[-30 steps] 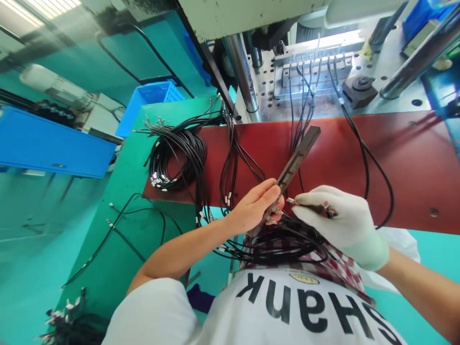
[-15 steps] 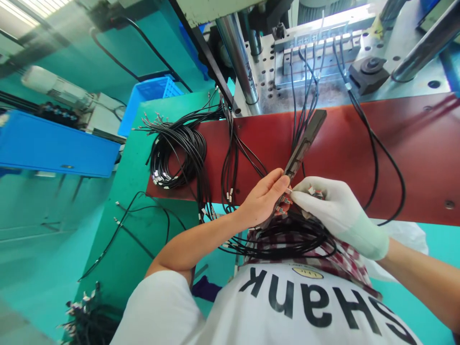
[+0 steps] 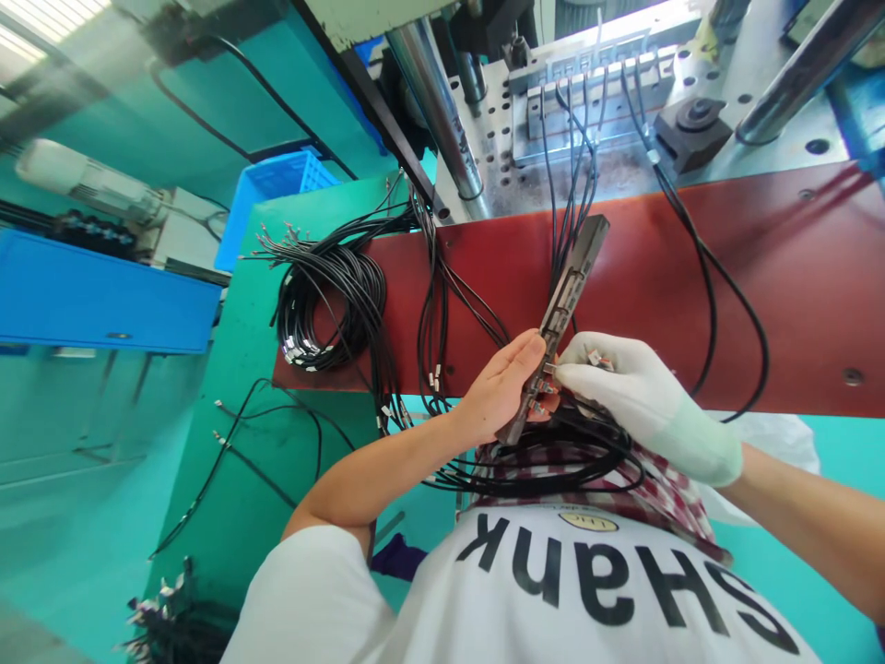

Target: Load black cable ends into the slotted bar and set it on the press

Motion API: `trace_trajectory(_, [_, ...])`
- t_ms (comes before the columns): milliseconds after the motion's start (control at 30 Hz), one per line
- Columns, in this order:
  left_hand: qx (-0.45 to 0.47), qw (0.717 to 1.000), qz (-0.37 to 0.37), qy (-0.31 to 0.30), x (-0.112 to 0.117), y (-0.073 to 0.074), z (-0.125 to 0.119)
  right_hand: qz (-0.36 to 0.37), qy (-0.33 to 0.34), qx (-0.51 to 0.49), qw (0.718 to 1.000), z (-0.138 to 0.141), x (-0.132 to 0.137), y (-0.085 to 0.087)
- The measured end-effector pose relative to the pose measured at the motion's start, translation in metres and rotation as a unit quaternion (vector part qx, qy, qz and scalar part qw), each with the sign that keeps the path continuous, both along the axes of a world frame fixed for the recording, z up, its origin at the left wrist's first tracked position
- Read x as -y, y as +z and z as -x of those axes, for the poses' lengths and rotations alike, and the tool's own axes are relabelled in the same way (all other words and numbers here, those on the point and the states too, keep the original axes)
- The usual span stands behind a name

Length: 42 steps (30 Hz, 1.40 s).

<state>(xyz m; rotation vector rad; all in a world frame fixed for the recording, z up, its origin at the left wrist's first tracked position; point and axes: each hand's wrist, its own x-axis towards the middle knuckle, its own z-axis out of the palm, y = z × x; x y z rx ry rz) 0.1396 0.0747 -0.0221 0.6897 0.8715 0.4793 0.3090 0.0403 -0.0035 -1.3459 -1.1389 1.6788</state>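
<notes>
My bare left hand [image 3: 508, 383] is closed round a long dark metal bar [image 3: 575, 277] with slots along its face. The bar slants up and away over the front edge of the red board. My right hand [image 3: 622, 392], in a white glove, pinches a small cable end against the bar beside my left thumb. More cable ends with bare metal connectors [image 3: 600, 361] stick out of the gloved hand. Below both hands a loop of black cables [image 3: 553, 470] hangs across my lap. Small metal tips also show at the bar beside my left fingers.
Behind the red board [image 3: 795, 304] stands a press with steel posts [image 3: 442, 120] and a metal mould block [image 3: 595, 97] with cables in it. Coiled black cables [image 3: 332, 304] lie at the left. A green table [image 3: 228, 350] carries loose cables and a blue crate [image 3: 269, 189].
The bar has turned slightly in my left hand, so its slotted face shows more. My right hand stays close beside it, still pinching. The whole view has shifted a little.
</notes>
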Motion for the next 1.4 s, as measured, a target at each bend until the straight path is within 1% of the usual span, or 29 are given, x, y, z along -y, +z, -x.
trace_trajectory(67, [-0.003,1.0,0.001,-0.002,0.001,0.0,0.0,-0.008,0.0,-0.002,1.0,0.0,0.0,-0.001])
trace_trajectory(133, [-0.021,0.999,-0.025,-0.003,0.002,-0.001,0.0,-0.013,0.006,0.007,1.0,0.001,0.0,-0.001])
trace_trajectory(200, [-0.057,0.995,-0.081,-0.001,0.004,-0.002,0.001,-0.024,0.011,0.039,0.999,0.002,0.001,0.0])
trace_trajectory(267, [-0.101,0.985,-0.142,0.005,0.006,-0.003,0.0,-0.045,0.008,0.08,0.996,0.003,0.003,-0.001])
trace_trajectory(333, [-0.129,0.975,-0.179,0.0,0.007,-0.003,0.001,-0.064,0.008,0.107,0.992,0.001,0.004,-0.004])
trace_trajectory(400, [-0.13,0.975,-0.179,-0.018,0.006,-0.002,0.001,-0.068,0.038,0.096,0.992,-0.004,0.004,-0.007])
trace_trajectory(467, [-0.11,0.98,-0.16,-0.039,0.004,0.0,0.003,-0.077,0.078,0.087,0.99,-0.012,0.005,-0.009])
trace_trajectory(500, [-0.093,0.983,-0.152,-0.046,0.003,0.002,0.004,-0.094,0.09,0.118,0.985,-0.018,0.006,-0.01])
trace_trajectory(533, [-0.077,0.985,-0.147,-0.051,0.001,0.003,0.005,-0.118,0.091,0.18,0.972,-0.024,0.007,-0.009])
trace_trajectory(600, [-0.054,0.986,-0.144,-0.057,-0.001,0.005,0.007,-0.147,0.078,0.339,0.926,-0.036,0.01,-0.008])
trace_trajectory(633, [-0.047,0.987,-0.141,-0.055,-0.003,0.006,0.008,-0.142,0.081,0.39,0.906,-0.042,0.012,-0.007])
trace_trajectory(667, [-0.042,0.988,-0.136,-0.054,-0.004,0.006,0.008,-0.124,0.088,0.404,0.902,-0.048,0.015,-0.007])
trace_trajectory(700, [-0.038,0.989,-0.13,-0.054,-0.004,0.006,0.009,-0.1,0.092,0.384,0.913,-0.052,0.017,-0.007])
trace_trajectory(733, [-0.033,0.99,-0.123,-0.054,-0.005,0.005,0.01,-0.08,0.086,0.34,0.933,-0.056,0.019,-0.008])
trace_trajectory(767, [-0.028,0.991,-0.118,-0.055,-0.006,0.005,0.011,-0.069,0.064,0.287,0.953,-0.058,0.02,-0.01])
trace_trajectory(800, [-0.023,0.992,-0.112,-0.058,-0.006,0.004,0.012,-0.064,0.028,0.236,0.969,-0.059,0.022,-0.012])
trace_trajectory(833, [-0.02,0.992,-0.108,-0.061,-0.007,0.003,0.012,-0.064,-0.014,0.192,0.979,-0.059,0.023,-0.014])
trace_trajectory(900, [-0.015,0.993,-0.1,-0.065,-0.008,0.001,0.013,-0.073,-0.089,0.13,0.985,-0.055,0.026,-0.018])
trace_trajectory(933, [-0.014,0.993,-0.1,-0.065,-0.009,0.001,0.013,-0.079,-0.114,0.115,0.984,-0.052,0.026,-0.018])
trace_trajectory(1000, [-0.009,0.993,-0.103,-0.062,-0.01,0.0,0.013,-0.09,-0.136,0.119,0.979,-0.044,0.027,-0.017])
trace_trajectory(1100, [-0.001,0.993,-0.102,-0.063,-0.01,0.002,0.013,-0.135,-0.127,0.196,0.963,-0.032,0.027,-0.01])
trace_trajectory(1167, [0.001,0.993,-0.098,-0.068,-0.01,0.003,0.013,-0.198,-0.109,0.264,0.938,-0.026,0.025,-0.006])
trace_trajectory(1233, [0.0,0.993,-0.094,-0.073,-0.009,0.004,0.014,-0.269,-0.081,0.322,0.904,-0.022,0.021,-0.004])
trace_trajectory(1300, [0.003,0.993,-0.091,-0.077,-0.009,0.005,0.015,-0.329,-0.041,0.359,0.872,-0.02,0.016,-0.003])
trace_trajectory(1333, [0.005,0.993,-0.09,-0.077,-0.008,0.005,0.016,-0.347,-0.024,0.367,0.863,-0.019,0.014,-0.002])
trace_trajectory(1367, [0.008,0.993,-0.089,-0.077,-0.008,0.005,0.016,-0.349,-0.008,0.359,0.866,-0.018,0.012,-0.001])
trace_trajectory(1400, [0.01,0.993,-0.088,-0.074,-0.008,0.005,0.016,-0.331,0.006,0.333,0.883,-0.017,0.009,0.0])
